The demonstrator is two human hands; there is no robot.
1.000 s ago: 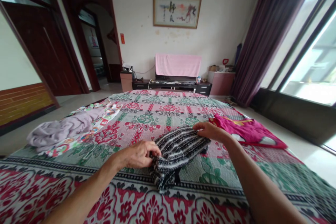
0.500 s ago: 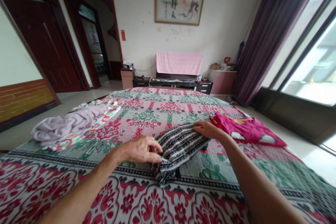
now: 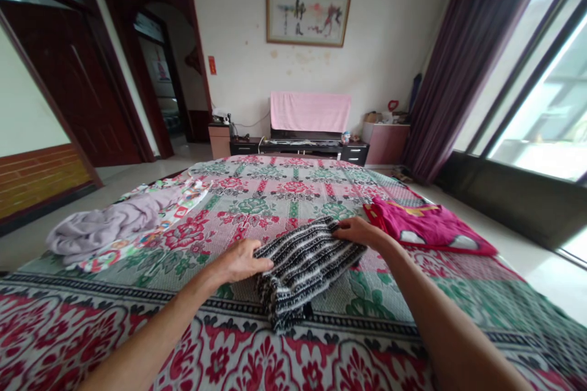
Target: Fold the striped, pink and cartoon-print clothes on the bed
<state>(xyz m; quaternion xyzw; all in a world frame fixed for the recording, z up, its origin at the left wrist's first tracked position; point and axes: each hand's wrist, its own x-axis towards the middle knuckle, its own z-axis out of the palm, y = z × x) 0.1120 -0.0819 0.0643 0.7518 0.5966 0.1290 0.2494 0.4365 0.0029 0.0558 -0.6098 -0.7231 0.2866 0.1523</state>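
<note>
A black-and-white striped knit garment (image 3: 307,263) lies folded into a bundle on the patterned bedspread (image 3: 293,186). My left hand (image 3: 244,259) pinches its left edge between thumb and fingers. At the upper right corner, my right hand (image 3: 358,231) grips the knit, its fingertips partly hidden by the fabric. The near left end of the bundle bunches downward, and a small black piece pokes out beneath it.
To the right lies a folded magenta garment (image 3: 431,226). On the left, a crumpled pale lilac cloth (image 3: 107,223) rests over a colourful printed cloth (image 3: 190,198). Beyond the bed stands a low black cabinet (image 3: 245,146) with a pink cloth (image 3: 310,111) above it.
My left hand has shifted slightly left and taken hold of the garment's left edge, which now lies flatter and wider. My right hand stays at the upper right corner. The view has tilted slightly.
</note>
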